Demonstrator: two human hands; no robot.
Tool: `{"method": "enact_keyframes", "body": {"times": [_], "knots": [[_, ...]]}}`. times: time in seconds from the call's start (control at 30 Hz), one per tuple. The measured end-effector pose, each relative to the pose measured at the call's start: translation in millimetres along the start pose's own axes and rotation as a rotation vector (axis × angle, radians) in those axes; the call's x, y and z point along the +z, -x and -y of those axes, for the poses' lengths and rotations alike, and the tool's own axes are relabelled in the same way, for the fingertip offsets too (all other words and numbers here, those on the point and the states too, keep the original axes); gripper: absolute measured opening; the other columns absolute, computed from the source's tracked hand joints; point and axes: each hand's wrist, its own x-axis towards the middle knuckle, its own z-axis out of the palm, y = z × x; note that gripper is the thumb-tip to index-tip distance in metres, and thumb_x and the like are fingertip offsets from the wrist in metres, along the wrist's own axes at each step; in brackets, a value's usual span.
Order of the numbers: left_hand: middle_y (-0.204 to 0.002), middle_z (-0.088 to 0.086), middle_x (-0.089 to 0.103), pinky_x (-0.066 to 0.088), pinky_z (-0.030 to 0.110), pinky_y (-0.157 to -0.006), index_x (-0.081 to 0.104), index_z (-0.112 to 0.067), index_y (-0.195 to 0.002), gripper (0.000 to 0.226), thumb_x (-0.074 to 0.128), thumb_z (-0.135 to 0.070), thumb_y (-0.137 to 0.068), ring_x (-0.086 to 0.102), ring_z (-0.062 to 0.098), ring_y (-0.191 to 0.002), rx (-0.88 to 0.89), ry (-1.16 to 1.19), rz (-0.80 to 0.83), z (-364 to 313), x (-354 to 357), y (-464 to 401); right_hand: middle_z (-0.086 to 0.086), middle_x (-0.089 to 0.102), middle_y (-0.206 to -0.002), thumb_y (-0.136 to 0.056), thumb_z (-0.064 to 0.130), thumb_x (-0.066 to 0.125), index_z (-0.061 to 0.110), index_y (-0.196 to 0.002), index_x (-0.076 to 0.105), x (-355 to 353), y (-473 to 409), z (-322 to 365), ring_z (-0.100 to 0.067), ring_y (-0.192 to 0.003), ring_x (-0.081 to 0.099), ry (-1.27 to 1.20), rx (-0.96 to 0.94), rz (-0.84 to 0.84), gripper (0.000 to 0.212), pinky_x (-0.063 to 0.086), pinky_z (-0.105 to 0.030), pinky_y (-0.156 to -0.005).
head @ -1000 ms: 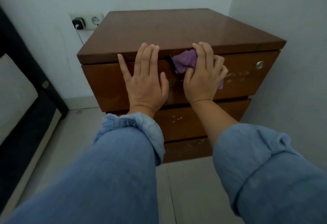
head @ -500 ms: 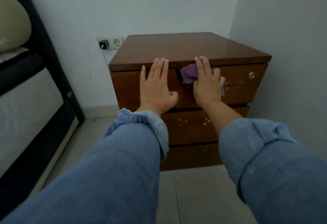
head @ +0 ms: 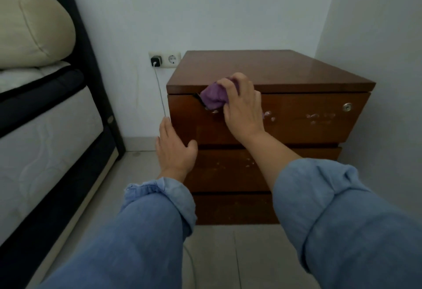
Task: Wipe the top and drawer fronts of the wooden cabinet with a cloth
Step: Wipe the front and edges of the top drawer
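Clutching a bunched purple cloth [head: 214,98], the right hand [head: 243,110] has its grip clamped round it at the cabinet's [head: 285,119] top front edge, over the top drawer front. The left hand [head: 174,149], fingers straight, lies flat at the cabinet's left front corner. Bare floor [head: 137,165] separates the cabinet from the bed [head: 45,133]; a wall [head: 376,37] stands close on its right.
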Motion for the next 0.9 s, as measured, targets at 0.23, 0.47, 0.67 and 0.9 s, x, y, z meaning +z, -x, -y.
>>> {"method": "enact_keyframes", "body": {"times": [0.23,0.47,0.67,0.9], "knots": [[-0.124,0.003,0.063,0.045,0.037,-0.102,0.057,-0.015,-0.129,0.062,0.031,-0.036,-0.076,0.057,0.012,-0.113,-0.171,0.42,-0.058,19,2,-15,-0.003,0.036,-0.129,-0.083,0.02,0.053,0.028,-0.134,0.043,72,-13,29,-0.028,-0.103,0.043,0.168,-0.301,-0.085,0.053,0.039,-0.038,-0.075],[-0.106,0.002,0.07,0.053,0.04,-0.089,0.067,-0.016,-0.112,0.048,0.033,-0.031,-0.081,0.064,0.015,-0.098,-0.134,0.381,-0.126,37,4,-34,0.002,0.034,-0.128,-0.07,0.02,0.064,0.029,-0.137,0.033,129,55,12,-0.027,-0.107,0.036,0.313,-0.502,0.029,0.075,0.028,-0.037,-0.084],[-0.116,0.0,0.067,0.05,0.035,-0.094,0.061,-0.018,-0.123,0.054,0.035,-0.035,-0.078,0.061,0.012,-0.105,-0.147,0.335,-0.115,31,6,-28,0.002,0.051,-0.124,-0.058,0.019,0.077,0.031,-0.125,0.052,126,88,3,-0.026,-0.103,0.04,0.285,-0.55,0.186,0.072,0.042,-0.039,-0.083],[-0.138,0.003,0.049,0.041,0.038,-0.104,0.042,-0.016,-0.141,0.067,0.037,-0.04,-0.079,0.049,0.019,-0.124,-0.178,0.229,-0.04,9,11,-17,-0.002,0.036,-0.125,-0.072,0.017,0.065,0.027,-0.135,0.039,60,35,-32,-0.029,-0.105,0.036,0.286,-0.424,-0.106,0.07,0.029,-0.039,-0.081]]}}
